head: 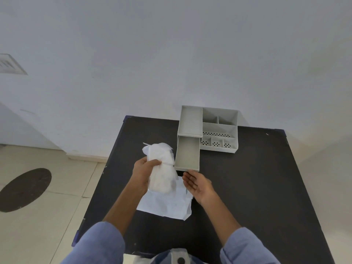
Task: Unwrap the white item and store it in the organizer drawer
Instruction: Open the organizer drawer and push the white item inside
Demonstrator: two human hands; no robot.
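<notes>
Unwrap done — wrapper (167, 203) on table (247, 187). L hand (142, 168) pinching pad (162, 168); R hand (197, 184) spread, empty. Left: pad into drawer (187, 155) — pulled out.

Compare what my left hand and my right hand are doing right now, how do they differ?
The left hand is closed around the white item, holding it up off the table; the right hand is open, palm up, holding nothing. The left hand is left of the pulled-out drawer; the right hand is just in front of the drawer's near end. Both are above the black table, with blue sleeves.
</notes>
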